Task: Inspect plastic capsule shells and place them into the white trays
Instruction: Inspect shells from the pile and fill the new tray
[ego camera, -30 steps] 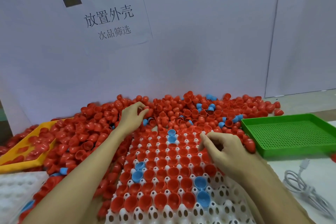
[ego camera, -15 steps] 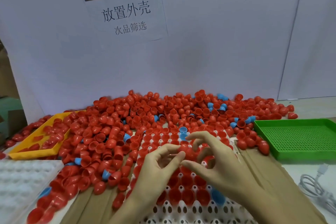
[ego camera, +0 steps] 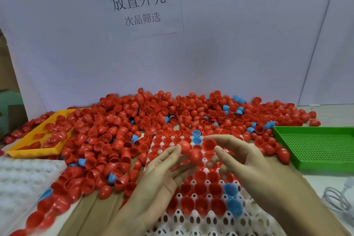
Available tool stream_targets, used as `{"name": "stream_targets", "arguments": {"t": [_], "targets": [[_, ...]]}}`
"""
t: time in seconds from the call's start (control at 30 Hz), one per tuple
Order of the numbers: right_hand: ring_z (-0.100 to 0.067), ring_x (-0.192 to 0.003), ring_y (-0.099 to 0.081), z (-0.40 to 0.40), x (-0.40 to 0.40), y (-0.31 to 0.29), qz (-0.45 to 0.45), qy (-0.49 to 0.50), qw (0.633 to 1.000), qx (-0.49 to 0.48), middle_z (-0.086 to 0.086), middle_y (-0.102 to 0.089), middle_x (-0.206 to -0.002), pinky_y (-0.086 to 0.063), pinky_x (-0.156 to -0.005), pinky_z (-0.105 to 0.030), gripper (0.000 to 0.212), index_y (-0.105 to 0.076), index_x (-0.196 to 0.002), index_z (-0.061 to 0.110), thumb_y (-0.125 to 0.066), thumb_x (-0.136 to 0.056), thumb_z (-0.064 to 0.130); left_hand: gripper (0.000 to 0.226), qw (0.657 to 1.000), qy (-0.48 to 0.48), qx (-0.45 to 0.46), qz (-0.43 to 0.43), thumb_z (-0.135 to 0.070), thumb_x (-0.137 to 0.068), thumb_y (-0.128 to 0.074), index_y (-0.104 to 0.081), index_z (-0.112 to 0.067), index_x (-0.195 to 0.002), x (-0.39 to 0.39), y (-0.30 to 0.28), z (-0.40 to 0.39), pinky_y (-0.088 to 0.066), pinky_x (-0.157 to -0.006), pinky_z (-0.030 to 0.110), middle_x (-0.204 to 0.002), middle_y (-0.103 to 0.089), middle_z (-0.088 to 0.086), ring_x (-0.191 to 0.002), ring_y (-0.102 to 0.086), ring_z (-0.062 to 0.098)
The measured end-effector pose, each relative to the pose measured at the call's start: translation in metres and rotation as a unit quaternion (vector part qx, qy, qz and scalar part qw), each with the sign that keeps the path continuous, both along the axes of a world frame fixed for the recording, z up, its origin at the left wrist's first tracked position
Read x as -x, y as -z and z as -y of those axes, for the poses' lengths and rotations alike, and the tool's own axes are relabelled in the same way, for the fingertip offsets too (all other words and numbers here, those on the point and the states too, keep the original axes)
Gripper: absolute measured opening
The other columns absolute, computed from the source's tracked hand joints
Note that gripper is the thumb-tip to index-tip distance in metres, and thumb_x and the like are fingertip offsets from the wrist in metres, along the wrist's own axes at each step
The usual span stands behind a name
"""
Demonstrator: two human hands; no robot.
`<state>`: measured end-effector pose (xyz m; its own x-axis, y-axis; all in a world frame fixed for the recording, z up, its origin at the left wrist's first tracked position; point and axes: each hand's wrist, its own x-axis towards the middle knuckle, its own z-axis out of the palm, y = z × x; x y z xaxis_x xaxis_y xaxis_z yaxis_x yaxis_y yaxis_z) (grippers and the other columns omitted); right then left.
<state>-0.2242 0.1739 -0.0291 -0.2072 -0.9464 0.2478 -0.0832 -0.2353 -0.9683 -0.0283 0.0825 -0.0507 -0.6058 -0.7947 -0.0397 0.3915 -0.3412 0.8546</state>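
Loose red capsule shells [ego camera: 122,132] heaped across the table's far side, spilling into the yellow tray [ego camera: 28,149] at the left edge. White tray [ego camera: 206,218] at the near edge, mostly filled. Green tray [ego camera: 316,145] at the right edge. Your left hand [ego camera: 162,170] and right hand [ego camera: 243,157] hover above the white tray, each pinching shells: a rounded shell [ego camera: 184,147] at left fingertips, an open shell [ego camera: 209,144] at right, one shell [ego camera: 195,156] between; whose grip, cannot tell.

Two hands, the left hand [ego camera: 162,168] and the right hand [ego camera: 247,159], hold three red shells [ego camera: 195,155] between them. Loose red shells [ego camera: 115,130] number in the hundreds, too many to count. There are two white trays [ego camera: 191,218], one yellow tray [ego camera: 38,151], one green tray [ego camera: 316,147], one cable [ego camera: 337,201] and one paper sign [ego camera: 138,3].
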Motion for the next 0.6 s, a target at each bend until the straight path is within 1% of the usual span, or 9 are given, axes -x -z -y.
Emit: {"name": "stream_targets", "arguments": {"t": [0.1,0.2,0.27,0.33,0.4,0.47,0.5,0.57,0.6], "targets": [[-0.009,-0.071,-0.071,-0.0015,0.0009,-0.0016,0.004,-0.012,1.000,-0.012,0.002,-0.077,-0.093,-0.057,-0.066,-0.023,0.026,-0.075,-0.124,0.018,-0.060,-0.103,0.012,0.035,1.000,-0.011,0.011,0.011,-0.034,-0.094,-0.072,-0.078,-0.010,-0.118,-0.0017,-0.0003,0.0006,-0.060,-0.093,0.034,-0.127,-0.072,0.021,-0.121,-0.070,0.034],[-0.019,-0.081,-0.075,0.0000,0.0010,0.0001,0.010,0.000,1.000,-0.016,-0.002,-0.077,-0.102,-0.060,-0.067,-0.028,0.027,-0.074,-0.125,0.021,-0.060,-0.103,0.013,0.038,0.998,-0.020,0.053,0.037,-0.039,-0.094,-0.071,-0.077,-0.010,-0.118,-0.0040,-0.0029,-0.0011,-0.061,-0.089,0.033,-0.122,-0.074,0.020,-0.113,-0.072,0.030],[-0.027,-0.086,-0.076,0.0016,0.0014,0.0020,0.028,-0.003,0.999,-0.030,-0.007,-0.076,-0.105,-0.062,-0.068,-0.031,0.026,-0.073,-0.124,0.024,-0.064,-0.100,0.017,0.035,0.992,-0.042,0.092,0.074,-0.041,-0.096,-0.070,-0.077,-0.012,-0.115,-0.0055,-0.0027,-0.0011,-0.061,-0.089,0.035,-0.118,-0.076,0.017,-0.111,-0.073,0.030],[-0.029,-0.082,-0.075,0.0027,0.0019,0.0035,0.056,-0.016,0.997,-0.055,-0.010,-0.075,-0.101,-0.062,-0.068,-0.032,0.027,-0.073,-0.121,0.026,-0.070,-0.094,0.025,0.030,0.979,-0.074,0.143,0.126,-0.045,-0.097,-0.068,-0.078,-0.019,-0.108,-0.0070,-0.0020,0.0005,-0.061,-0.089,0.038,-0.112,-0.078,0.012,-0.106,-0.075,0.028],[-0.026,-0.074,-0.071,0.0032,0.0020,0.0050,0.059,-0.024,0.995,-0.078,-0.016,-0.073,-0.101,-0.060,-0.069,-0.030,0.029,-0.074,-0.117,0.027,-0.075,-0.089,0.031,0.022,0.955,-0.118,0.205,0.178,-0.046,-0.097,-0.068,-0.078,-0.026,-0.102,-0.0087,-0.0012,0.0030,-0.062,-0.088,0.037,-0.104,-0.078,0.006,-0.098,-0.077,0.023],[-0.022,-0.076,-0.072,0.0032,0.0011,0.0070,0.035,-0.025,0.996,-0.083,-0.011,-0.073,-0.102,-0.060,-0.073,-0.025,0.029,-0.074,-0.114,0.031,-0.080,-0.086,0.032,0.009,0.929,-0.159,0.270,0.196,-0.039,-0.098,-0.069,-0.073,-0.035,-0.105,-0.0096,-0.0023,0.0042,-0.062,-0.076,0.029,-0.100,-0.075,0.000,-0.083,-0.077,0.018],[-0.020,-0.084,-0.075,0.0033,0.0000,0.0074,0.020,-0.022,0.996,-0.079,-0.005,-0.075,-0.103,-0.059,-0.075,-0.023,0.029,-0.075,-0.112,0.033,-0.081,-0.084,0.032,0.016,0.915,-0.160,0.310,0.203,-0.034,-0.100,-0.068,-0.068,-0.040,-0.115,-0.0101,-0.0017,0.0047,-0.063,-0.069,0.030,-0.101,-0.072,-0.002,-0.076,-0.077,0.020],[-0.019,-0.099,-0.077,0.0038,-0.0028,0.0072,0.003,-0.013,0.998,-0.067,0.000,-0.076,-0.109,-0.059,-0.082,-0.021,0.030,-0.076,-0.112,0.034,-0.084,-0.083,0.028,0.036,0.868,-0.147,0.408,0.243,-0.025,-0.106,-0.060,-0.054,-0.047,-0.134,-0.0095,0.0020,0.0041,-0.062,-0.062,0.036,-0.103,-0.067,-0.007,-0.067,-0.074,0.024],[-0.021,-0.101,-0.077,0.0039,-0.0040,0.0065,0.008,-0.013,0.998,-0.061,-0.001,-0.077,-0.111,-0.059,-0.084,-0.020,0.030,-0.077,-0.111,0.032,-0.085,-0.083,0.026,0.037,0.845,-0.135,0.444,0.265,-0.024,-0.108,-0.056,-0.053,-0.049,-0.136,-0.0082,0.0038,0.0030,-0.062,-0.062,0.037,-0.105,-0.065,-0.009,-0.066,-0.073,0.024]]}}
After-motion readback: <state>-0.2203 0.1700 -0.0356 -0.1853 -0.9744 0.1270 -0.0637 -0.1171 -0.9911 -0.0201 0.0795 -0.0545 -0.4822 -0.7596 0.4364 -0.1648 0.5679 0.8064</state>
